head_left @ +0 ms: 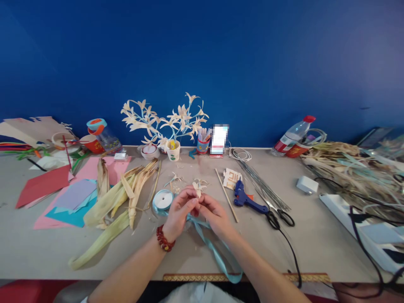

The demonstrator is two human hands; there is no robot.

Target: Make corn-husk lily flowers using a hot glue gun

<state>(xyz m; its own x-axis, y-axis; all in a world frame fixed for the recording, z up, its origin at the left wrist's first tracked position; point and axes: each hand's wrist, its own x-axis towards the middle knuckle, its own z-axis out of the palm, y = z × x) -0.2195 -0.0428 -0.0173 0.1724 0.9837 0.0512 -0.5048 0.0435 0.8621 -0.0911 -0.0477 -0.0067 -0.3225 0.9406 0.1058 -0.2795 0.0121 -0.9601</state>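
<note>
My left hand point(179, 212) and my right hand point(214, 214) meet at the table's middle, fingers pinched together around a small cream husk flower point(198, 187) that sticks up between them. A light blue ribbon point(217, 252) trails from under my hands toward the table's front edge. The ribbon roll point(163, 200) lies just left of my left hand. My left wrist wears a red bead bracelet point(164, 240).
Corn husks point(120, 198) and coloured paper sheets point(69, 193) lie to the left. A blue glue gun point(244, 198), black scissors point(280, 219), a wooden stick point(226, 195) and thin wires point(261, 185) lie to the right. Cups with husk flower branches point(164, 122) stand at the back. A bottle point(292, 136) and dried husk strips point(350, 168) lie far right.
</note>
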